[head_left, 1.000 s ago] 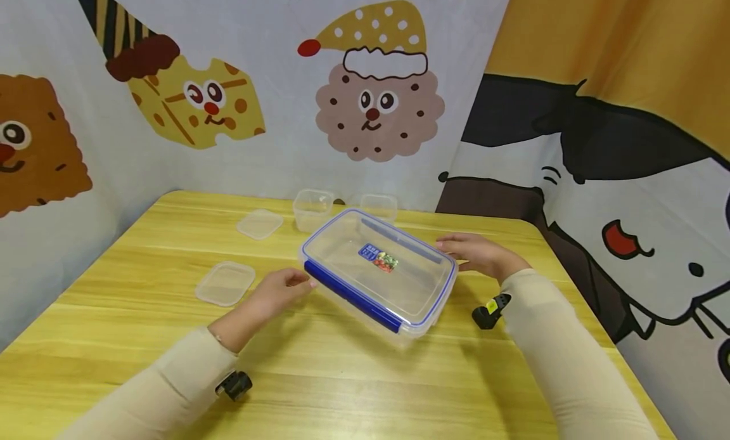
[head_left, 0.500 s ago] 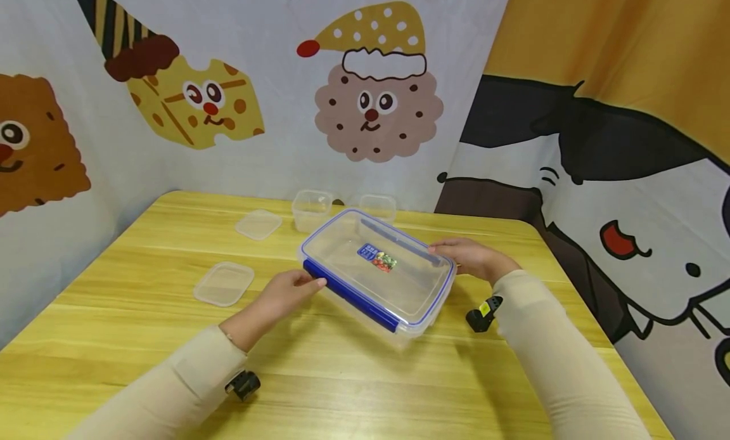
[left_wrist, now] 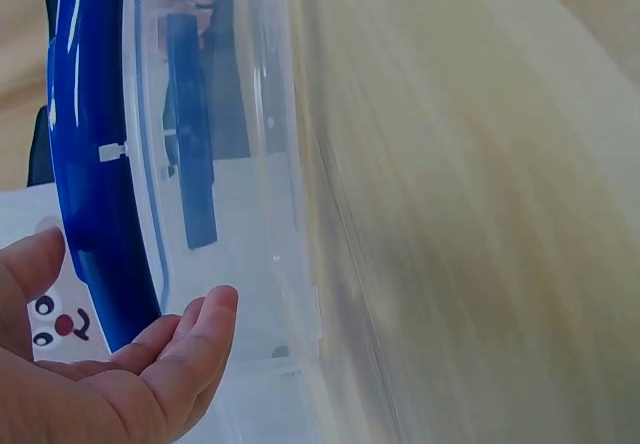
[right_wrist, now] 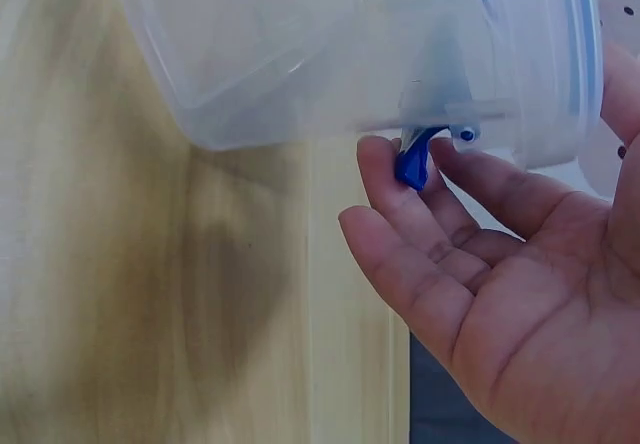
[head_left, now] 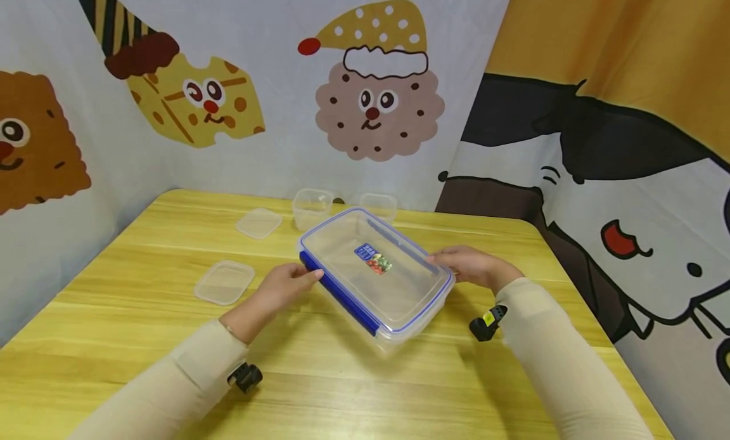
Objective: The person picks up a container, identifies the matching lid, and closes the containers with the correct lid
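Note:
A clear plastic food container (head_left: 393, 294) with a blue-edged lid and a fruit label is held tilted over the table. My left hand (head_left: 281, 293) grips its left corner, thumb on top beside the long blue clip (head_left: 342, 297) and fingers below the rim. At the right corner my right hand (head_left: 478, 267) holds the box, thumb on the lid's edge. The right wrist view shows that hand's curled fingers (right_wrist: 410, 264) around a blue clip (right_wrist: 412, 164) that juts out from the box's side. Inside, the box looks bare through its clear walls.
Two small clear tubs, one to the left (head_left: 310, 208) and one to the right (head_left: 379, 205), stand at the table's back edge. Their flat translucent lids, one far (head_left: 259, 223) and one near (head_left: 225, 283), lie on the left. A printed curtain (head_left: 228, 167) hangs behind the wooden table (head_left: 142, 338).
My left thumb has come onto the container's clip edge, and my right hand has shifted left onto the rim. The container has turned a little, its near corner swinging left.

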`<state>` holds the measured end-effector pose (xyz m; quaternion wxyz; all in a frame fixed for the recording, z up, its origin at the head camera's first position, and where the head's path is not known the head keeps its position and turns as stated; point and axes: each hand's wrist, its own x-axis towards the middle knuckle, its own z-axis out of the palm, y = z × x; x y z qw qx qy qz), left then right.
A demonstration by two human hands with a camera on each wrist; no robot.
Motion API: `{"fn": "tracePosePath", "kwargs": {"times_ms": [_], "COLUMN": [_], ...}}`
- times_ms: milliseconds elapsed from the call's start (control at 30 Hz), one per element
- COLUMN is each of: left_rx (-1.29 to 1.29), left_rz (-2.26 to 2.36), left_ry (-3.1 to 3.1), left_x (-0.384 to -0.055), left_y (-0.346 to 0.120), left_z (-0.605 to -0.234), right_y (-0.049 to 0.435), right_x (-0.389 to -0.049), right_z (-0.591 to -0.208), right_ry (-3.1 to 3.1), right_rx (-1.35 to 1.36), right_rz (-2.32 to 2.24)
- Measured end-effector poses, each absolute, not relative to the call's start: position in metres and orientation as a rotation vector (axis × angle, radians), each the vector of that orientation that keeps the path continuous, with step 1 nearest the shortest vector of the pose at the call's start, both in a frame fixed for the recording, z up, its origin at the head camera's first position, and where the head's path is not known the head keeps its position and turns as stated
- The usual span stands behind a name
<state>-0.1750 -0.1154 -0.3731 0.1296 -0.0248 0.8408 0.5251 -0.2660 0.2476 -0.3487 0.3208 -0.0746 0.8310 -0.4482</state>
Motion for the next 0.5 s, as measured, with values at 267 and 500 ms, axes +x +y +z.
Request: {"fn": "tracePosePath", "kwargs": {"times_ms": [267, 500], "left_rx": [-0.083, -0.104], "left_rz": [1.641, 1.643], "left_ry": [2.37, 2.341], "left_x": [-0.181, -0.188], "left_y": [-0.117, -0.118], "left_z": [-0.373, -0.373], "right_y": [0.246, 0.243], "right_x": [-0.254, -0.238], "right_z": [-0.35, -0.35], "right_ry": [2.178, 2.172], "right_rx": [-0.273, -0.278], "right_rz": [-1.168, -1.17]}}
